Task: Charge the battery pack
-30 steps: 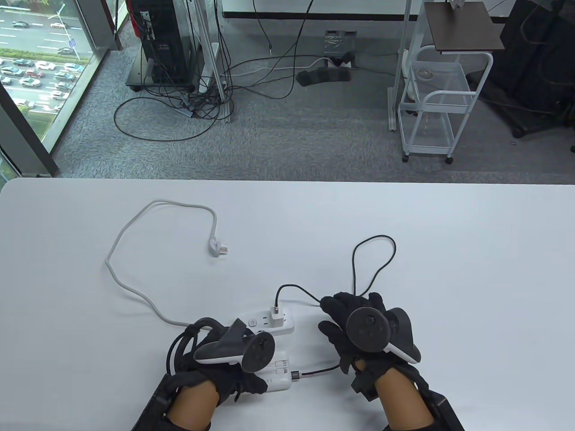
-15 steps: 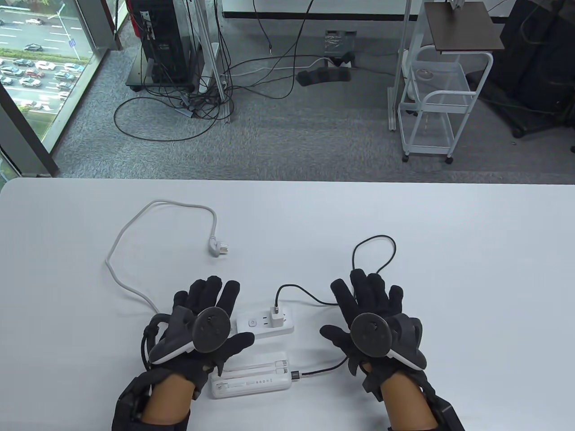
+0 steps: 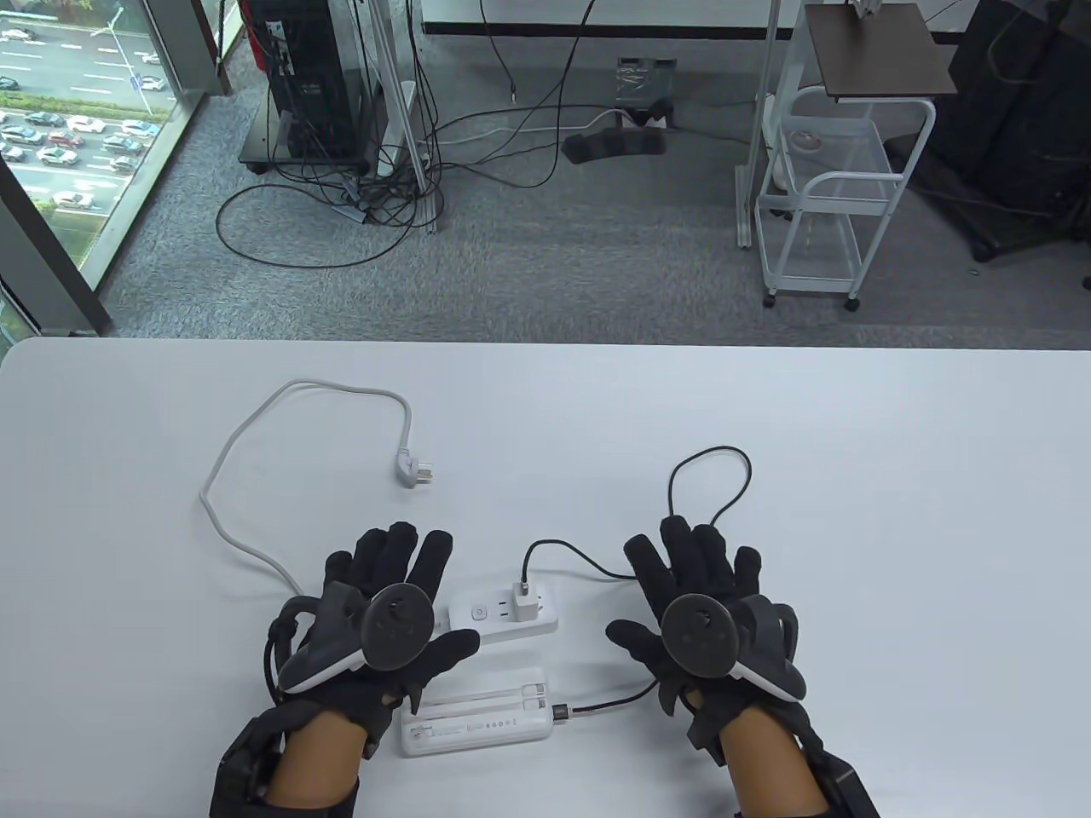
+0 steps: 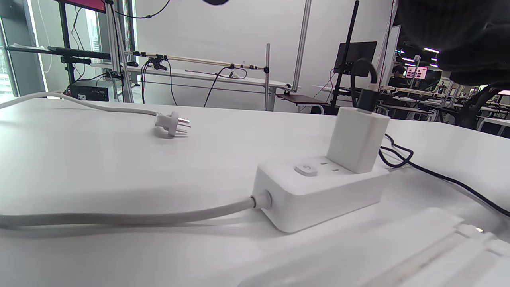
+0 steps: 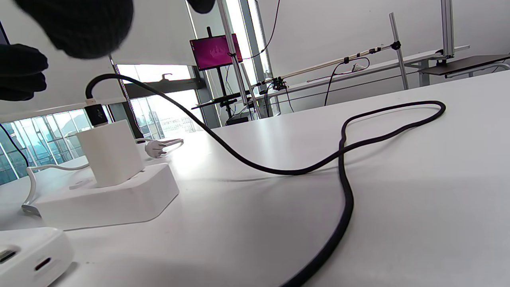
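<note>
A white battery pack (image 3: 477,724) lies near the table's front edge, with a black cable (image 3: 712,486) plugged into its right end. The cable loops back to a white charger (image 3: 526,601) seated in a white power strip (image 3: 503,609); both also show in the left wrist view, the charger (image 4: 357,138) on the strip (image 4: 318,191). The strip's grey cord ends in an unplugged wall plug (image 3: 418,471). My left hand (image 3: 388,588) lies flat and open left of the strip, holding nothing. My right hand (image 3: 695,571) lies flat and open on the table over the cable, holding nothing.
The white table (image 3: 895,477) stretches wide to the right and back. The grey cord (image 3: 256,443) curves across the left half. Beyond the far edge are floor cables and a white cart (image 3: 818,196).
One second ago my left hand gripped the battery pack and my right hand was curled over the cable. Both let go and spread flat; since half a second ago nothing has moved.
</note>
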The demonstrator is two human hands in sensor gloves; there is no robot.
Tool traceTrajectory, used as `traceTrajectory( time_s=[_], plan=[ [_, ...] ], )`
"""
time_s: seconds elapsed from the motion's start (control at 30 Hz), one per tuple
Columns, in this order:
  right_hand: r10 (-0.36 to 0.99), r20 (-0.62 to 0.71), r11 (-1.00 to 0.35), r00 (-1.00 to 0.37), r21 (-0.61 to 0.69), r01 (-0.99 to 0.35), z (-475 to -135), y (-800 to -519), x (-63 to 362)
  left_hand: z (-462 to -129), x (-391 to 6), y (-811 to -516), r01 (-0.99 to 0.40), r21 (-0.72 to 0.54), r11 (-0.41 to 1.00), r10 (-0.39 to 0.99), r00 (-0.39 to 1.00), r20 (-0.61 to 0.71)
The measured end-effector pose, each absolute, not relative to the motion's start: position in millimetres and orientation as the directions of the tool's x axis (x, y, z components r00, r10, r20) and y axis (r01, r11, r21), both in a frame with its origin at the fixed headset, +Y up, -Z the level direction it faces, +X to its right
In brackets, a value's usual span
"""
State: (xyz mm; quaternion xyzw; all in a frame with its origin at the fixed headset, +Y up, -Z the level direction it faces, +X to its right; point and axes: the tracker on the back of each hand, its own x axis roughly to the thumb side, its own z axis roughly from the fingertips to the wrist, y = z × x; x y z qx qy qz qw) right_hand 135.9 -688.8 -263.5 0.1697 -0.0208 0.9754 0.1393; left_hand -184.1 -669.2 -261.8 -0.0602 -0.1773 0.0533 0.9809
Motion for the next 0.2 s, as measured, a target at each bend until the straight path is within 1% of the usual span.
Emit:
traceTrajectory(
  time_s=[0.2],
  plan=[
    [0.269,0.337,-0.960,-0.902,0.016,-0.280,-264.0,-689.7,135.7,-261.3,-182.3,-668.7,-0.066,-0.143,0.987,0.112,0.932,0.345]
  ],
)
